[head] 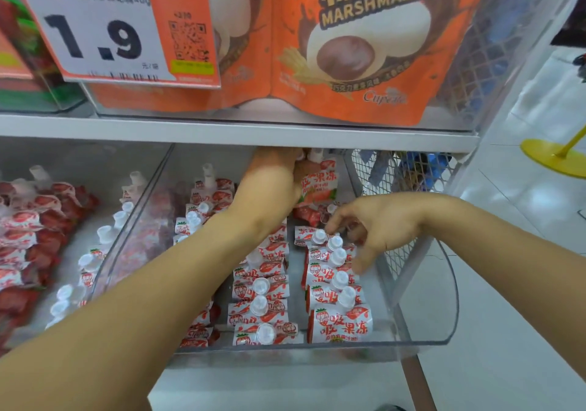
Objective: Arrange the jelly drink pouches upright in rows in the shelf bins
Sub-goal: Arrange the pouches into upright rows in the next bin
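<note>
Mid-stocking: left hand (272, 185) grip clamped on upright pouch (317, 185) at clear bin's (444, 299) back; right hand (377, 230) fingers apart over right row (336, 280). Next: seat it behind that row.

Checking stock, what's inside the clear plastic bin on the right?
The clear plastic bin holds red-and-white jelly drink pouches with white caps standing in rows. The left hand grips one pouch at the back; its forearm covers part of the rows.
</note>
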Action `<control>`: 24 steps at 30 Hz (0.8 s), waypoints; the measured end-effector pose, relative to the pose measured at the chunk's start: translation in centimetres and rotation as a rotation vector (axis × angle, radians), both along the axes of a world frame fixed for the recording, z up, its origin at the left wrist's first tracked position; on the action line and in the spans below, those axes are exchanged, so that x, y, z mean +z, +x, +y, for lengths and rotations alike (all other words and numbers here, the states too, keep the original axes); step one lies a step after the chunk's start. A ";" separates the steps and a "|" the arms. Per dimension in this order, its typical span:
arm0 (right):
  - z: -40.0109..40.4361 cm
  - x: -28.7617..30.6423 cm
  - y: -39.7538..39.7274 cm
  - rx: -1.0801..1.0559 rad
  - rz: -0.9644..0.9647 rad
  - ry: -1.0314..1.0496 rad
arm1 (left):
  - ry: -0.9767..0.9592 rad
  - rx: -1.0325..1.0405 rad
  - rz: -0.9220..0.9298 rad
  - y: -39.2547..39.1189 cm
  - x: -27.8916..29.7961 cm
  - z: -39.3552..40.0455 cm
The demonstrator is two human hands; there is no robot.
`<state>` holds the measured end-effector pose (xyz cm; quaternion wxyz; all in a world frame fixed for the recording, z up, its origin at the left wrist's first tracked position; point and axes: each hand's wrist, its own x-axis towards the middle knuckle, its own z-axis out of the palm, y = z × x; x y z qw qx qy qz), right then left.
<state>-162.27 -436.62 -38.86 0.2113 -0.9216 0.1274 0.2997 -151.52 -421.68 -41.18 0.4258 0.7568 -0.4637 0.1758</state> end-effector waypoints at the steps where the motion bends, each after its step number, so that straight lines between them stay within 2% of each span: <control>1: -0.1 0.1 0.2 -0.043 -0.021 -0.008 | 0.046 -0.028 -0.010 0.0 -0.1 0.0; 5: -0.1 0.4 1.6 -0.197 -0.263 -0.305 | 0.197 -0.090 -0.089 0.1 -0.9 0.3; 8: 0.5 0.4 2.5 -0.126 -0.228 -0.390 | 0.087 -0.024 -0.001 0.6 -0.4 0.8; 11: 0.2 0.2 3.8 -0.036 -0.142 -0.360 | -0.018 0.017 0.059 1.0 0.6 1.6; 14: -0.6 -0.1 5.0 -0.004 -0.138 -0.350 | 0.011 0.119 0.071 1.5 1.2 3.3; 16: -1.1 -0.4 5.6 0.040 -0.224 -0.404 | 0.045 0.118 0.091 1.8 1.5 4.4; 18: -1.4 -0.7 6.1 0.053 -0.331 -0.347 | 0.116 0.136 0.059 1.9 1.6 5.2; 21: -1.1 -1.8 6.7 0.024 -0.391 -0.224 | 0.163 0.160 0.024 2.2 1.7 5.7; 24: -0.5 -2.6 7.1 0.031 -0.478 -0.243 | 0.151 0.167 0.037 2.2 1.8 6.1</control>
